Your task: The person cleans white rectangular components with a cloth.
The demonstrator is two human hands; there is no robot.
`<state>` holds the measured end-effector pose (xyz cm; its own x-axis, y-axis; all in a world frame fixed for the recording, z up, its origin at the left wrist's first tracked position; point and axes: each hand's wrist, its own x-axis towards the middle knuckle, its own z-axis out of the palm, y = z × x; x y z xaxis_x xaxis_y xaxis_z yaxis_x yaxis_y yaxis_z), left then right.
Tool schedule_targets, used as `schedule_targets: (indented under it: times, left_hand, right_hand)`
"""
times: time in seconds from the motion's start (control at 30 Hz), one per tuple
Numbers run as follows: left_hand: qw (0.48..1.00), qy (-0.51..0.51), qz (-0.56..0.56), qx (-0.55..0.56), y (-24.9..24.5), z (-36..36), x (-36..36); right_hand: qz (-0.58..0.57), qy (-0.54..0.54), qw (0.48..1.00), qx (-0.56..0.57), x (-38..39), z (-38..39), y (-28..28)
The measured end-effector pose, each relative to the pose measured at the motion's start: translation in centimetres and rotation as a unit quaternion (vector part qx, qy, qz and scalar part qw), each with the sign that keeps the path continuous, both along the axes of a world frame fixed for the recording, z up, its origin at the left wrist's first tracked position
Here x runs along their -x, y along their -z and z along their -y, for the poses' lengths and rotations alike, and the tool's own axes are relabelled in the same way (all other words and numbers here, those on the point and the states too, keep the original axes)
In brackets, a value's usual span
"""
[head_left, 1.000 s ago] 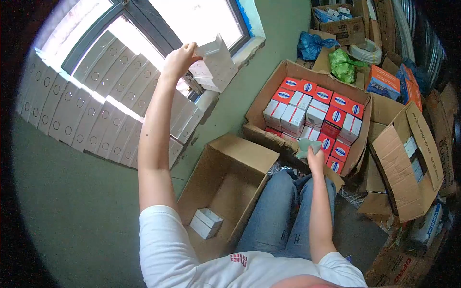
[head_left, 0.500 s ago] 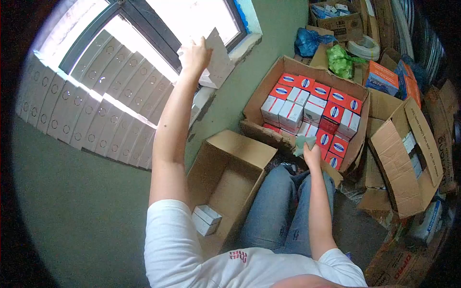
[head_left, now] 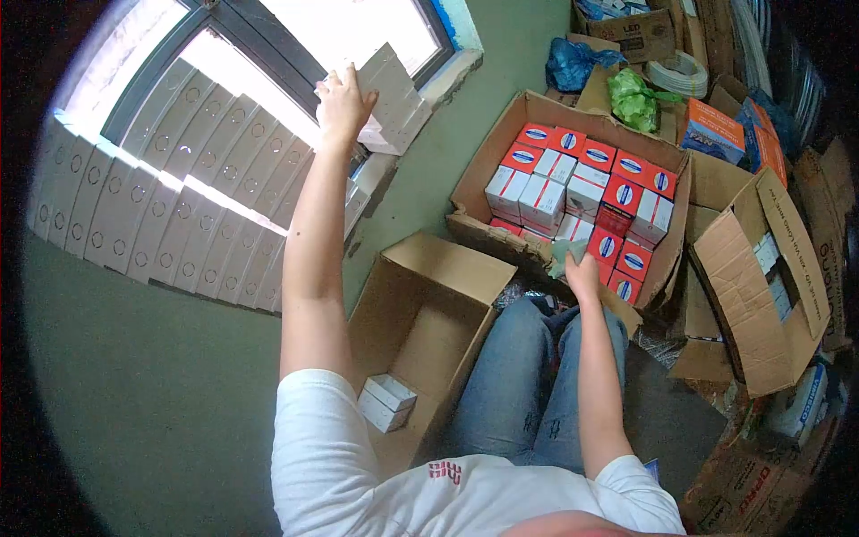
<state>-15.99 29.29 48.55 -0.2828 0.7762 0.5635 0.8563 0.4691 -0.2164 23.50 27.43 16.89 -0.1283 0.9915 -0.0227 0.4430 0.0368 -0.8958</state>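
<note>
Pale green piece clamped in right hand, at the near edge of a carton of red-and-white boxes. Hands well apart. Farther off, left hand raised at white boxes stacked on the window sill, fingers spread; can't tell from this angle if it's touching them. Dark window frame behind.

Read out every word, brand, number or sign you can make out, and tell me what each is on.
"LED": brown carton, top right.
"VUI LONG NHE": open carton flap, right; accents and neighbouring words unclear.
Too small or blurred: lettering on the red-and-white boxes, orange-and-blue box, blue-labelled package, bottom-right carton and shirt print.
Pale boxes stacked by the window: no readable lettering.
</note>
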Motion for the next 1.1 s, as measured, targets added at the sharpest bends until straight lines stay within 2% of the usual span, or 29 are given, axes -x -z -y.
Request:
schedule_targets:
  times: [0.07,0.17,0.27,0.3,0.4,0.47,0.73,0.87,1.1]
  left_hand:
    - [0.998,-0.034,-0.034,-0.029,0.0,0.9,-2.4]
    - [0.998,0.0,-0.011,-0.067,1.4,1.6,-3.2]
    - [0.965,0.065,0.053,-0.249,6.8,1.2,-2.0]
    - [0.95,0.027,0.17,-0.259,7.2,1.7,-4.0]
    - [0.895,-0.015,0.321,-0.31,11.0,0.9,-5.5]
    - [0.896,-0.02,0.333,-0.295,12.6,0.2,-5.0]
    - [0.903,-0.033,0.356,-0.237,11.8,-0.3,-5.3]
    - [0.909,0.006,0.321,-0.265,12.5,-1.3,-4.3]
    - [0.904,-0.019,0.348,-0.248,11.8,-0.9,-4.9]
  right_hand:
    - [0.009,0.001,1.0,0.007,0.0,-0.1,0.1]
    - [0.038,0.007,0.999,0.01,0.1,-0.4,0.7]
    - [0.023,-0.004,1.0,0.016,0.3,-0.6,1.2]
    - [0.022,-0.006,1.0,0.013,0.4,-0.4,0.8]
    - [0.019,-0.005,1.0,-0.002,0.1,0.0,-0.4]
    - [0.014,0.0,1.0,-0.011,0.2,-0.3,0.9]
    - [0.026,-0.025,0.999,-0.011,0.3,-0.3,0.3]
    - [0.041,-0.029,0.998,-0.028,0.6,-0.8,2.3]
    - [0.044,-0.055,0.997,-0.029,0.5,-0.6,1.8]
